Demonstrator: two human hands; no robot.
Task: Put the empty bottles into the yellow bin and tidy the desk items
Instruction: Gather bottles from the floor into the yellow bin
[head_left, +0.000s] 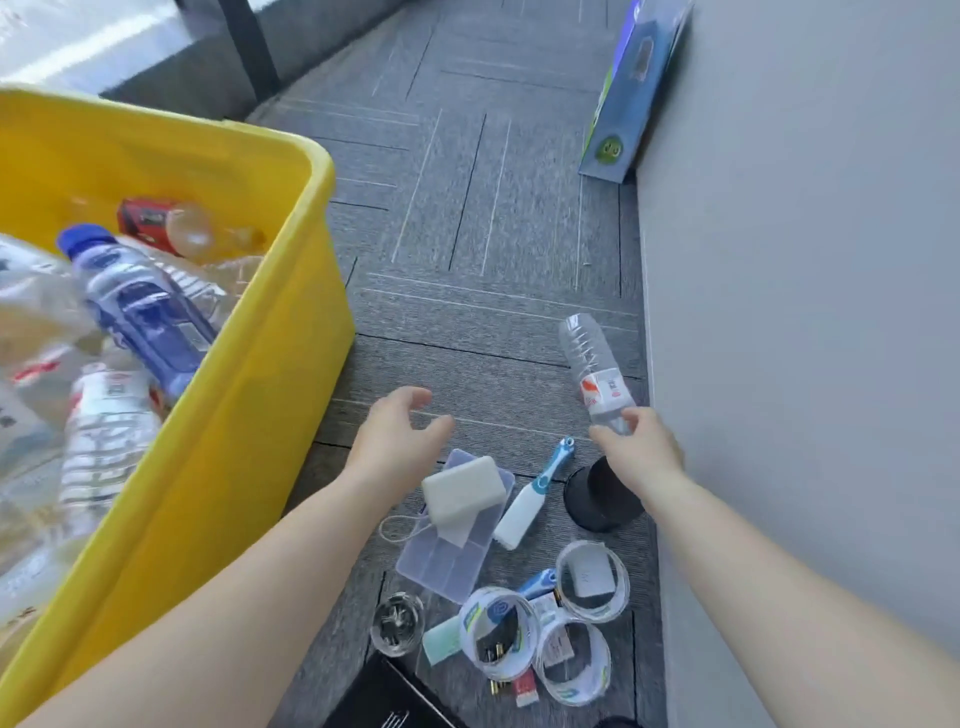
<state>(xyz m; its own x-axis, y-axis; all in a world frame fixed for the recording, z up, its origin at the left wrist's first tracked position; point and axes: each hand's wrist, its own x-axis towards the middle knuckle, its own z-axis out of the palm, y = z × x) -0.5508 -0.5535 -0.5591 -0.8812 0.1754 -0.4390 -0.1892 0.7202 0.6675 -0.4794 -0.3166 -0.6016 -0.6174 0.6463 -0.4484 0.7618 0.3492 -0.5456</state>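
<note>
So everything's down on the carpet floor (467, 208) here. The right hand (641, 452) is grasping a clear bottle (597, 369) by its neck end, base pointing away, right beside the grey wall (805, 312); can't tell if it's off the floor. The left hand (397, 436) is released, fingers loosely spread, hovering with nothing in it between the bottle and the yellow bin (291, 332). The bin's on the left with a pile of bottles in it, one with a blue cap (140, 306) leaning on the near wall. Near the hands there's a clear box (447, 551) with a white block (462, 491) on top, a toothbrush (530, 499) just beside it and a black cup (597, 499) under the right wrist. Closer in, three tape rolls (498, 634) and a small glass dish (397, 626)
</note>
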